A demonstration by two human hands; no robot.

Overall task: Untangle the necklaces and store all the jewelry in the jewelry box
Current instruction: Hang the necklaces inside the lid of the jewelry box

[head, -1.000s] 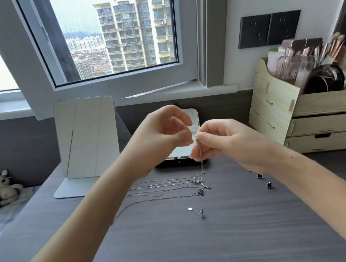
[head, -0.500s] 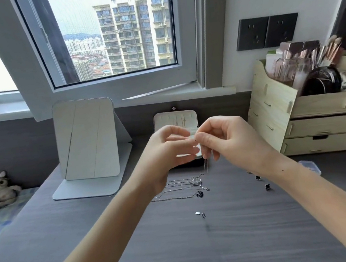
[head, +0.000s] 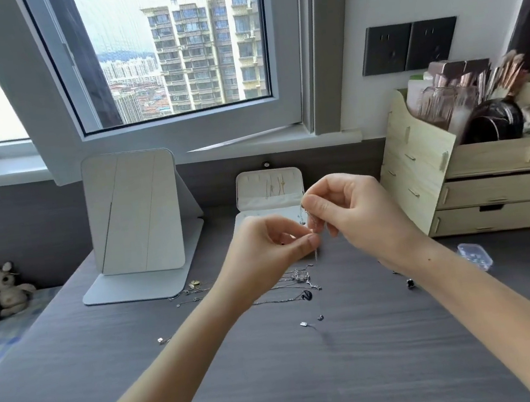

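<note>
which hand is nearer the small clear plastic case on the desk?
Right. The right hand is up and left of the clear plastic case; the left hand is farther left, past it. Both pinch a necklace chain.

I am at a grey desk (head: 281, 384) in a bedroom at home. On it stand a tabletop mirror (head: 133, 211) and a wooden drawer organiser (head: 498, 190) holding makeup brushes (head: 506, 71). A plush rabbit (head: 8, 285) lies on checked bedding, and the window (head: 170, 51) faces apartment towers.

A left hand (head: 263, 248) and right hand (head: 356, 215) pinch a thin chain (head: 317, 256) above a grey desk (head: 281, 384); the open jewelry box (head: 268, 187) sits at their 12 o'clock, tangled necklaces (head: 300, 277) at 6 o'clock.
</note>
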